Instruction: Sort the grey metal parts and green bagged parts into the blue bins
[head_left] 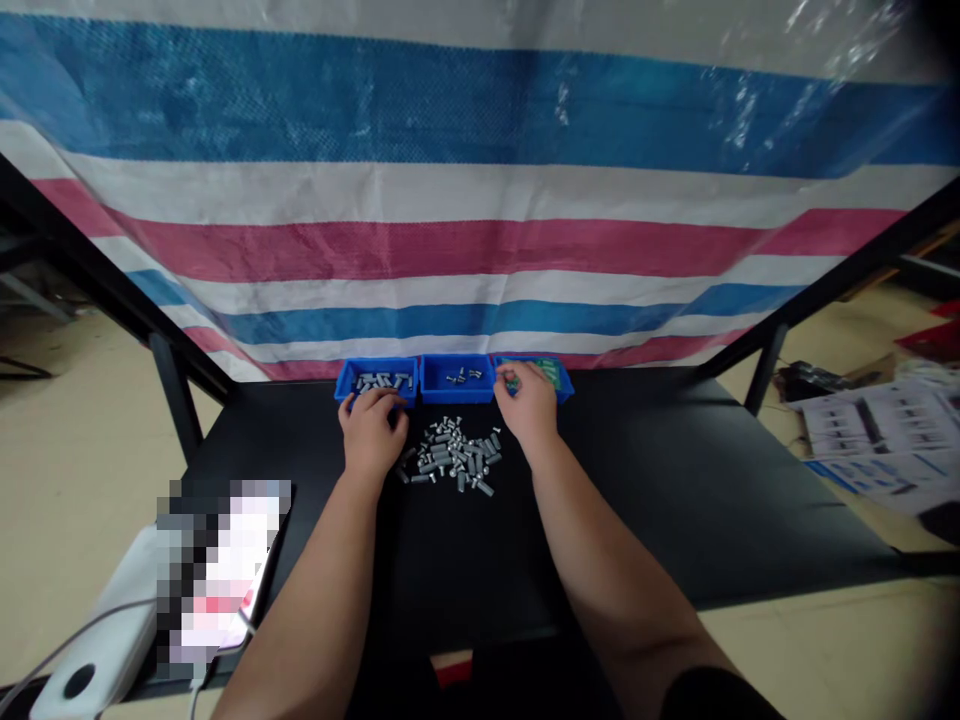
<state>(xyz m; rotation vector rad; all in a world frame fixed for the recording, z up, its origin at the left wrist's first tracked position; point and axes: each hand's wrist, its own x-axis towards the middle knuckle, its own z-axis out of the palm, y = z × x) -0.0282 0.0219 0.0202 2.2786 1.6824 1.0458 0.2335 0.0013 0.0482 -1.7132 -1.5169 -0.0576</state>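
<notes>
My left hand (373,432) rests at the front edge of the left blue bin (413,401), its thumb apart from the fingers. Grey cylindrical pieces (382,381) lie inside that bin. At the right blue bin (568,388), my right hand (531,402) has its fingertips drawn together over the left part; whatever they pinch is too small to make out. Green pieces (548,372) show behind that hand. Between the two, a middle blue bin (433,388) contains several small screws (462,377). A mixed pile of grey cylindrical pieces and silver screws (457,455) spreads over the black table between my forearms.
The black table (645,470) has dark frame posts at both sides. Striped plastic sheeting (480,250) hangs behind the bins. At the left front lie a blurred-out phone (236,570) and a white device (112,625) with cables.
</notes>
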